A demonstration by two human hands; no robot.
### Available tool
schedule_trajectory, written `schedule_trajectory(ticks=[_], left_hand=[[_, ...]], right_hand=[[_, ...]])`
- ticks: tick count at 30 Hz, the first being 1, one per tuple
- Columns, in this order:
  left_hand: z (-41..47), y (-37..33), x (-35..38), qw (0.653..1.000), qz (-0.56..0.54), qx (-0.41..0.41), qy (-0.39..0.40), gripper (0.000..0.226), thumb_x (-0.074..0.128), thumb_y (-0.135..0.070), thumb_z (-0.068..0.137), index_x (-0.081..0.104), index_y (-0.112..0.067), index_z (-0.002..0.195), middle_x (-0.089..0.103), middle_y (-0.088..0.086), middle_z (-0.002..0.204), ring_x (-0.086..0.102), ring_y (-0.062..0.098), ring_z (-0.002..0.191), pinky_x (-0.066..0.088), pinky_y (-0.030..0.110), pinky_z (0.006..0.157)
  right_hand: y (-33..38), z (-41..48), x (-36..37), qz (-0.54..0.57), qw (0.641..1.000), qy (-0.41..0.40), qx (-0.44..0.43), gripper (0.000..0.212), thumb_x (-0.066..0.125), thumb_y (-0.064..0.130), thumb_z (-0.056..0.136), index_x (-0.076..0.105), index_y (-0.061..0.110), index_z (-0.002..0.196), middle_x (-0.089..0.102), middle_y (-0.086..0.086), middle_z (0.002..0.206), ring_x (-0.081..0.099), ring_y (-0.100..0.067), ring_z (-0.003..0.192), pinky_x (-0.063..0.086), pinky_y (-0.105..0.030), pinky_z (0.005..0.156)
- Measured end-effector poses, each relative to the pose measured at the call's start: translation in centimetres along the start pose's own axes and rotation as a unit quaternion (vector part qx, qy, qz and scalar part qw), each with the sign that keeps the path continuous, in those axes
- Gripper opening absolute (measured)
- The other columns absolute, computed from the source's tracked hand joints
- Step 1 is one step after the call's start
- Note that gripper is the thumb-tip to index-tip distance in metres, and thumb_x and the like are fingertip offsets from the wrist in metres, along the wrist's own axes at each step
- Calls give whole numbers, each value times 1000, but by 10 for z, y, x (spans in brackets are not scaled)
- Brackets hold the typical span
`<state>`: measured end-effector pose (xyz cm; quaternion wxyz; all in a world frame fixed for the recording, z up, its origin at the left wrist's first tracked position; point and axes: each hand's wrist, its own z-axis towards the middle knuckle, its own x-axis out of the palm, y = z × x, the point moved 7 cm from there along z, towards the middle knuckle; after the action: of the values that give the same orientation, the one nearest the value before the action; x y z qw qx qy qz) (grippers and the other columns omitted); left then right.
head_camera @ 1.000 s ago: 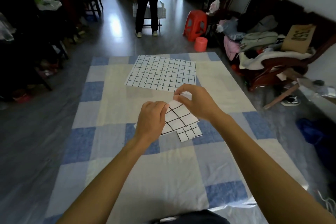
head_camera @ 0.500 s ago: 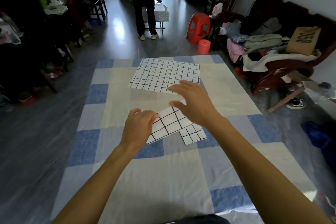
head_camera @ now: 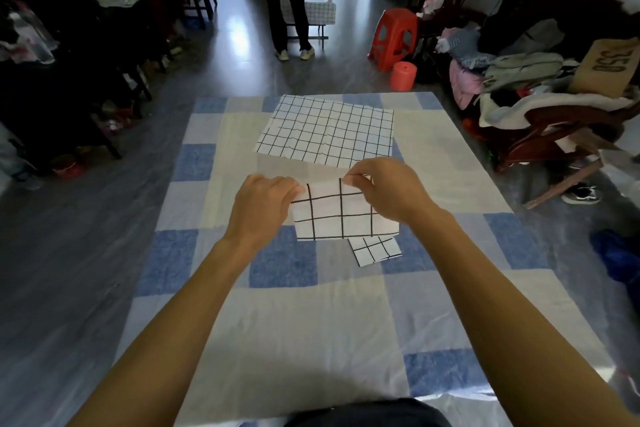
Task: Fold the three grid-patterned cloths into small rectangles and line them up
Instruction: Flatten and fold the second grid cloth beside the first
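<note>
Both hands pinch the top edge of a folded grid cloth (head_camera: 337,215), the left hand (head_camera: 263,208) at its left corner and the right hand (head_camera: 388,189) at its right. It is a soft white rectangle with black lines, above the blue and cream checked blanket (head_camera: 311,322). A smaller folded cloth (head_camera: 375,250) lies flat just behind its lower right corner. A wide unfolded cloth (head_camera: 329,130), slightly wrinkled, lies flat beyond it.

Grey glossy floor (head_camera: 86,253), light reflecting near the far doorway. Red stool (head_camera: 394,38) beside a red bucket (head_camera: 402,75). Clothes piled on a dark wooden chair (head_camera: 540,135), right.
</note>
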<state>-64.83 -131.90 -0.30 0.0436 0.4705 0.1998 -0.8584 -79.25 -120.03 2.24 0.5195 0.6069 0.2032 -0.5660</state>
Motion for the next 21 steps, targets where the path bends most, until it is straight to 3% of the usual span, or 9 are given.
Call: schedule_trajectory(ticks=[4, 7, 9, 11, 14, 17, 21], left_hand=[[9, -10, -3, 1000, 2, 22, -2, 26, 50, -22, 91, 68, -8, 81, 68, 4, 69, 55, 25, 53, 35, 26, 66], [19, -21, -3, 998, 26, 57, -4, 11, 60, -12, 89, 68, -6, 83, 65, 7, 69, 57, 29, 57, 39, 28, 61], [26, -30, -7, 997, 16, 69, -24, 11, 58, -15, 92, 67, -8, 93, 66, 7, 80, 59, 27, 69, 44, 32, 66], [30, -26, -14, 996, -63, -21, -66, 22, 53, -25, 96, 61, -12, 111, 64, 5, 102, 58, 21, 91, 45, 34, 83], [20, -1, -9, 951, -199, -210, -106, 43, 49, -38, 95, 41, -18, 132, 49, -1, 126, 44, 8, 112, 39, 33, 99], [4, 7, 15, 915, -292, -274, -52, 55, 43, -48, 93, 31, -19, 138, 45, 1, 132, 42, 6, 116, 37, 34, 103], [-2, -6, 41, 854, -417, -310, 12, 44, 45, -49, 93, 37, -28, 132, 55, -15, 105, 52, -3, 99, 40, 28, 93]], right_hand=[[-15, 1, 1, 19, 999, 18, 33, 20, 54, 37, 94, 70, 26, 101, 70, 9, 100, 61, -12, 91, 43, -27, 73], [-11, -1, 11, 36, 998, 54, 13, 28, 61, 45, 87, 64, 32, 112, 68, 12, 111, 60, -9, 102, 47, -30, 83], [-7, 1, 18, 49, 998, 43, 10, 20, 61, 45, 87, 66, 31, 100, 71, 9, 94, 62, -10, 86, 49, -31, 74], [-11, 3, 16, 109, 993, -12, 33, 22, 59, 39, 90, 61, 25, 72, 61, 6, 65, 53, -8, 61, 40, -28, 57], [-25, -1, 13, 243, 964, -54, 93, 33, 60, 31, 91, 57, 12, 64, 45, 8, 53, 38, -4, 48, 29, -18, 49], [-34, -7, 19, 357, 921, -54, 144, 35, 61, 30, 91, 60, -1, 75, 47, -2, 61, 39, -6, 55, 34, -20, 53], [-37, -11, 29, 494, 842, -60, 209, 14, 62, 25, 91, 72, 15, 91, 73, -7, 91, 68, -22, 82, 57, -38, 77]])
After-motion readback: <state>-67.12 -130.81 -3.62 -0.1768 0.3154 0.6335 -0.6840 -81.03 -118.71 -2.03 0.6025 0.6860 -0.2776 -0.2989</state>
